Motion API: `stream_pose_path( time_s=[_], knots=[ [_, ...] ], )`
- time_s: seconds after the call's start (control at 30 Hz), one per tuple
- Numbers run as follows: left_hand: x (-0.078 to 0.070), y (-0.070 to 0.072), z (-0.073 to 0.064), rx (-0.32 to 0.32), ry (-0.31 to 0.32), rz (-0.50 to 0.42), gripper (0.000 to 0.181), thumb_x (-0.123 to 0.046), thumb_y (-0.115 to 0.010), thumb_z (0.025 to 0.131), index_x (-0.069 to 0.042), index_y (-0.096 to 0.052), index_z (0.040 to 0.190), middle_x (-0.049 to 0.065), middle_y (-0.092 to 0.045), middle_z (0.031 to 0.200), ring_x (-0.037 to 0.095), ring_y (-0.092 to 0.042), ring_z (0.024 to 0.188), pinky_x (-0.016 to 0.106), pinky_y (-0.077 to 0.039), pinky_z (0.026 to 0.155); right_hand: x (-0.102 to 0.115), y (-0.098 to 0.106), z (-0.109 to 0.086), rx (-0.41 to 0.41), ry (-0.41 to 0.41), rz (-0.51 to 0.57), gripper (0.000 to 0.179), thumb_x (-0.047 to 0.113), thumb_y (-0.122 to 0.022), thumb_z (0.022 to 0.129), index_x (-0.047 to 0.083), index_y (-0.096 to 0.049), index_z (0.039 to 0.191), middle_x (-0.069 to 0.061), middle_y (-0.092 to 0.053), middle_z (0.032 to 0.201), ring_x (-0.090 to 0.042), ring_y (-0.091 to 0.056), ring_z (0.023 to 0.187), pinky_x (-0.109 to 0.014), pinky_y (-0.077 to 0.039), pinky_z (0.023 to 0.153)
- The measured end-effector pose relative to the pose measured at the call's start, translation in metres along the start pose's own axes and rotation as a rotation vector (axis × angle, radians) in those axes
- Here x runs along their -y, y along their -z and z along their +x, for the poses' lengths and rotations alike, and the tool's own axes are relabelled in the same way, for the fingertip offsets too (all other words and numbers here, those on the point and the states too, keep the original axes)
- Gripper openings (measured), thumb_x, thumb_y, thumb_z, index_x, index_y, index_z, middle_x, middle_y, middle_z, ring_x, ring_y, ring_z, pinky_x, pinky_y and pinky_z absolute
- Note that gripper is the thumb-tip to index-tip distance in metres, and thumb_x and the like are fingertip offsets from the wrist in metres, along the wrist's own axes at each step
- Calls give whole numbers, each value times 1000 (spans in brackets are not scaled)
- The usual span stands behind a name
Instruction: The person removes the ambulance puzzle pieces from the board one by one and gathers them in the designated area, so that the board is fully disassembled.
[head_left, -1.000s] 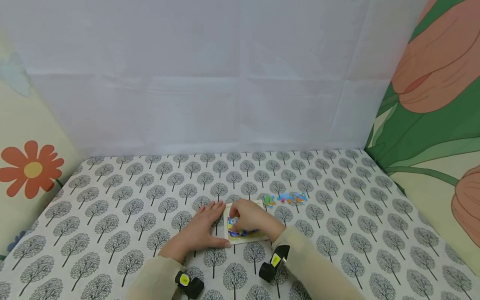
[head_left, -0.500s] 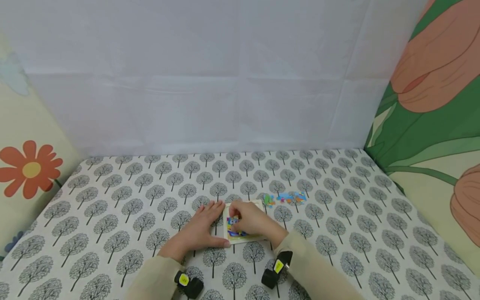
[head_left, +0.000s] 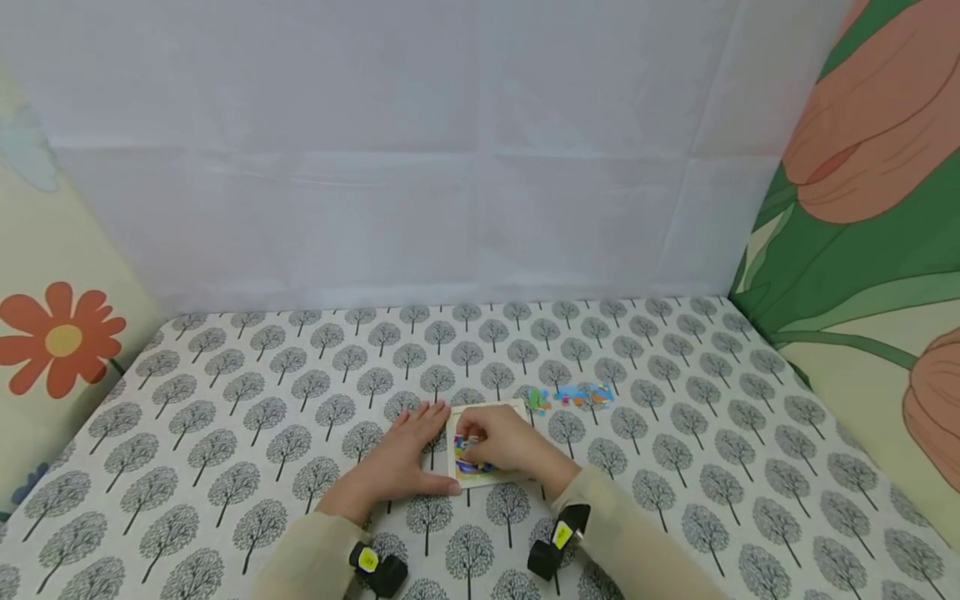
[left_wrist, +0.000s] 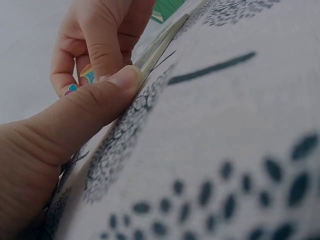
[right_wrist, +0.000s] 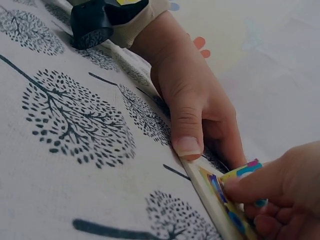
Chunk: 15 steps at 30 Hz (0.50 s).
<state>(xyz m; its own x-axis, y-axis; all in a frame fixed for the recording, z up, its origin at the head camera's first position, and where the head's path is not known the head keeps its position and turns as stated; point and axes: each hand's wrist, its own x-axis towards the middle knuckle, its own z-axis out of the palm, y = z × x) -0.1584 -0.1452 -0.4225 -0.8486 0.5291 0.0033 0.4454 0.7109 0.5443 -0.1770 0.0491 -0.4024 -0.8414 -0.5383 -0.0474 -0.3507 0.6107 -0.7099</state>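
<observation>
Indoor space looking like a makeshift filming booth, tree-print cloth spreading flat below, creased white sheet hanging behind, flower-patterned panels flanking both sides, black wrist cameras showing at the sleeves

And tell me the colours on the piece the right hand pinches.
The pinched piece shows yellow, teal and magenta, best in the right wrist view.

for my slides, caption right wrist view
Right hand pinches a colourful piece at a framed board; left hand touches its edge.

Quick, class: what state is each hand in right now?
Left hand: open, touching the puzzle board.
Right hand: closed, pinching a colourful piece.
</observation>
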Motion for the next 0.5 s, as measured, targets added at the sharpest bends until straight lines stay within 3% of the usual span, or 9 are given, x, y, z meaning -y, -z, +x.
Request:
stream_pose_path(
  time_s=[0.13,0.33,0.4,0.5],
  knots=[
    [0,1,-1,-2,-8,-2,107,-55,-74,67,3,-27,143,19,-23,151,40,-14,139,56,-8,113,-9,-3,-2,-44,-9,106,12,16,-70,81,15,-67,93,4,-59,74,-8,-49,64,-21,-42,58],
    [0,0,0,-12,-10,4,107,-55,-75,67,4,-27,143,19,-24,150,40,-15,139,56,-8,113,-16,-3,-9,-89,39,235,29,20,-55,94,10,-63,120,-5,-65,113,-11,-59,89,-24,-48,78],
    [0,0,0,-11,-3,6,107,-55,-75,66,3,-28,143,18,-24,150,39,-15,139,55,-8,113,-16,-1,-11,-101,31,263,31,21,-53,95,11,-61,123,-6,-66,107,-11,-58,84,-24,-48,73],
    [0,0,0,-8,11,4,108,-55,-76,66,2,-28,144,17,-23,151,38,-14,140,54,-7,114,-17,2,-13,-138,-1,323,28,21,-56,93,10,-61,118,-5,-61,79,-11,-50,64,-22,-42,58]
  ],
)
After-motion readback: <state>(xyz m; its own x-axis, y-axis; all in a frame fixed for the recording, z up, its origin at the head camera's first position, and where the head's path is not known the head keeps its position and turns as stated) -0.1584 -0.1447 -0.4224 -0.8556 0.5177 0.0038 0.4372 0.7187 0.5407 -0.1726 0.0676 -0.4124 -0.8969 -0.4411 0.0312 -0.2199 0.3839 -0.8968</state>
